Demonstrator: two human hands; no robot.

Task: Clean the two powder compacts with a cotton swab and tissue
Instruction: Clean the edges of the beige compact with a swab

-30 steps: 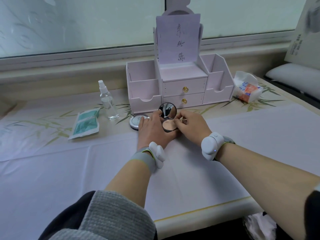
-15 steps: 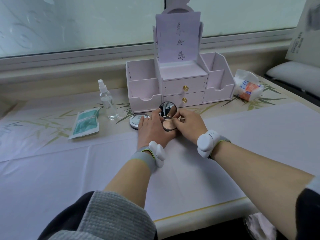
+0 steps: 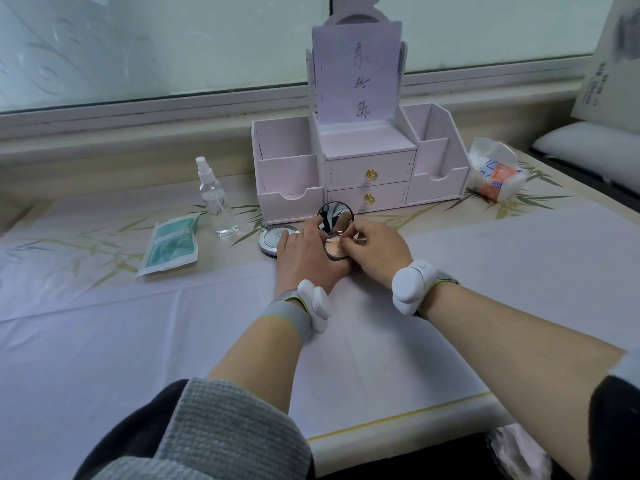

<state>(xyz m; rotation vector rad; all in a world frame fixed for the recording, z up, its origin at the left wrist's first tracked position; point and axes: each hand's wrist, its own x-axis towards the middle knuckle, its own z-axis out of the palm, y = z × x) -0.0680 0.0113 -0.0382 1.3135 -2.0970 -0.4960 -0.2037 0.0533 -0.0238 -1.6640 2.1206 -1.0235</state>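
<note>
- Head view, centre of the frame: the open compact [image 3: 334,249] lies on the table just in front of the pink organizer [image 3: 360,168]. Its round mirror lid stands up towards the camera, and the peach powder pan lies flat below it.
- The left hand [image 3: 304,259] grips the open compact from its left side. Its fingers are curled round the rim, with one fingertip against the left edge of the mirror lid.
- The right hand [image 3: 377,251] comes in from the right. Its thumb and fingertips are closed in a pinch on the cotton swab [image 3: 360,241].
- The swab lies almost level across the upper edge of the pan, with its left tip on or just over the powder; I cannot tell which.
- The closed compact [image 3: 273,239], silver-rimmed, lies flat just left of the left hand and is partly hidden by its fingers.
- Right of centre, upper half: the tissue pack [image 3: 497,174] lies beside the organizer's right end, well apart from both hands.
- Left of centre: a clear spray bottle [image 3: 214,202] stands upright, with a green packet [image 3: 171,245] lying flat to its lower left.
- Both wrists carry a white wrist device [image 3: 412,284].
- Lower half: a white cloth [image 3: 138,341] covers the near part of the table, and a grey sleeve [image 3: 214,431] sits at the bottom left.
</note>
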